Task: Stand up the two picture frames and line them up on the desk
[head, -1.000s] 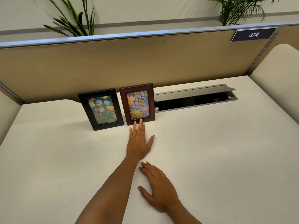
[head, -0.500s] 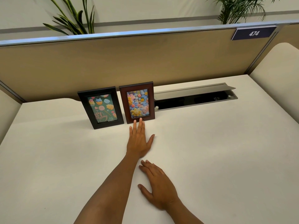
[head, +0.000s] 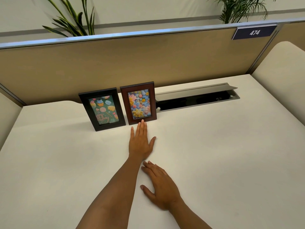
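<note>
Desk [head: 214,162]: a white top is filling most of the view, with a tan partition [head: 132,63] running along its far edge.
Black frame [head: 102,109]: it is standing upright near the far edge, leaning back a little, and showing a green birthday card with cupcakes and a lollipop.
Brown frame [head: 139,102]: it is standing just beside the black frame, on that frame's right, and showing bright flowers (a narrow gap is separating the two). Its lower edge is sitting slightly farther back than the black frame's.
Left hand [head: 141,142]: it is lying flat, palm down, on the desk, reaching across in front of the brown frame. The fingers are stretched straight and held close together, the thumb is spread out to the right, and the fingertips [head: 142,123] are meeting the brown frame's bottom edge; it is gripping nothing.
Right hand [head: 162,187]: it is resting palm down on the desk, nearer the person and just right of the left forearm. Its fingers are loosely extended and pointing up and left, holding nothing.
Cable tray [head: 196,98]: a grey slot with its lid raised is lying in the desk to the right of the brown frame.
Sign [head: 254,32]: a dark plate reading 474 is hanging on the partition's top right.
Plants [head: 74,22]: green leaves are rising behind the partition.
</note>
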Demonstrator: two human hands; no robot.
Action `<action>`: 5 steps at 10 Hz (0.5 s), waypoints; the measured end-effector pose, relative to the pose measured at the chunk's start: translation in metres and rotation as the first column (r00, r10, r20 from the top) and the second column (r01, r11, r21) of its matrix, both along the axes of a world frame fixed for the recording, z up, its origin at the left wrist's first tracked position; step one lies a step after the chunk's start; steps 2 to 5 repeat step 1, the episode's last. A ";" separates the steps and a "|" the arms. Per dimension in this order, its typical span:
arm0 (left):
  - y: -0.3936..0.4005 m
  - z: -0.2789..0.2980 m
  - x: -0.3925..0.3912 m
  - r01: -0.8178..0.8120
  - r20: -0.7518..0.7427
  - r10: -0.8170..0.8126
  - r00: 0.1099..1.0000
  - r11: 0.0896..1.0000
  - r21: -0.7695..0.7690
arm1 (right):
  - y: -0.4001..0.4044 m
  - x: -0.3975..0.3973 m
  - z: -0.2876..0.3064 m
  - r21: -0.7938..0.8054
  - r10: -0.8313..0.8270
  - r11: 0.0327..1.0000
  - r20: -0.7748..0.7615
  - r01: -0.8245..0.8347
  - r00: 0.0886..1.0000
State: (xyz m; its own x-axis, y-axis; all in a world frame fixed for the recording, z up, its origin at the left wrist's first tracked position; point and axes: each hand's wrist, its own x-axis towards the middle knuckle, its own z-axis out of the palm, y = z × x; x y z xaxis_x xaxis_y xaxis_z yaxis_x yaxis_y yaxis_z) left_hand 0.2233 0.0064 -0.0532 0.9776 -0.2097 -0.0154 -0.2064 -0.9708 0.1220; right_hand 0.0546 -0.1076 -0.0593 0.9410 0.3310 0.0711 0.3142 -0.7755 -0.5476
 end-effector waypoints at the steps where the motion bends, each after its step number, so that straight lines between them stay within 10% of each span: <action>1: 0.000 -0.001 -0.003 0.017 0.008 -0.017 1.000 1.000 0.003 | 0.003 0.001 0.002 0.015 0.003 1.000 -0.004 -0.003 1.000; 5: 0.000 -0.001 -0.003 0.017 0.008 -0.017 1.000 1.000 0.003 | 0.003 0.001 0.002 0.015 0.003 1.000 -0.004 -0.003 1.000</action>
